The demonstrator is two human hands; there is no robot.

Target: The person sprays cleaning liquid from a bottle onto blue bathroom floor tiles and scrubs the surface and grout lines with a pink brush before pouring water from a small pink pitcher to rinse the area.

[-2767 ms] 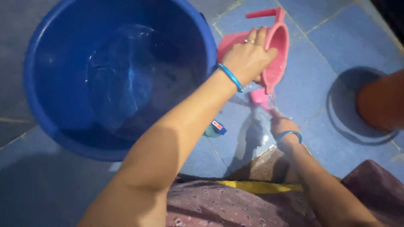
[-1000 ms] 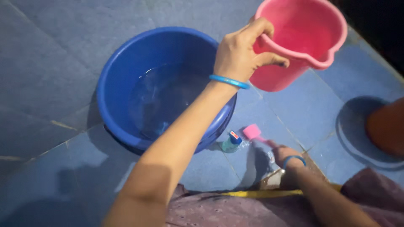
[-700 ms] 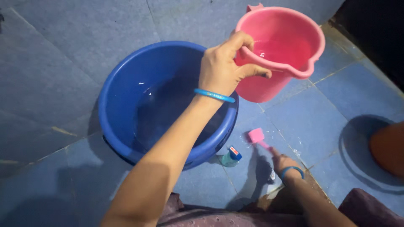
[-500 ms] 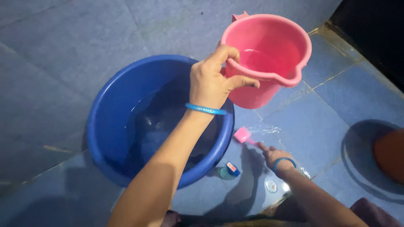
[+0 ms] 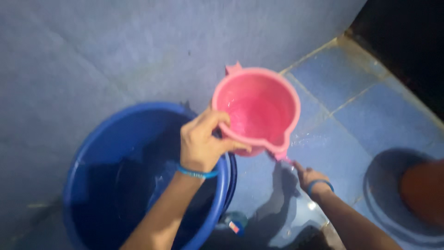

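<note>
My left hand (image 5: 203,146) grips the near rim of a pink bucket (image 5: 259,99), held upright beside the blue basin (image 5: 88,139); a little water wets its inside. The basin holds water and sits under my left forearm. Lower right, my right hand (image 5: 309,178), with a blue band on its wrist, is down near the wet floor tiles and holds a small pink brush (image 5: 281,157). Only the brush's tip shows below the bucket's spout.
A small clear bottle (image 5: 235,225) with a coloured label lies on the tiles by the basin. An orange-brown rounded object (image 5: 423,190) rests on a dark round patch at right. A grey wall rises behind, with a dark opening at top right.
My left hand turned the pink bucket from tipped to upright and keeps hold of its rim. The view has tilted up toward the wall. My right hand stays low with the brush.
</note>
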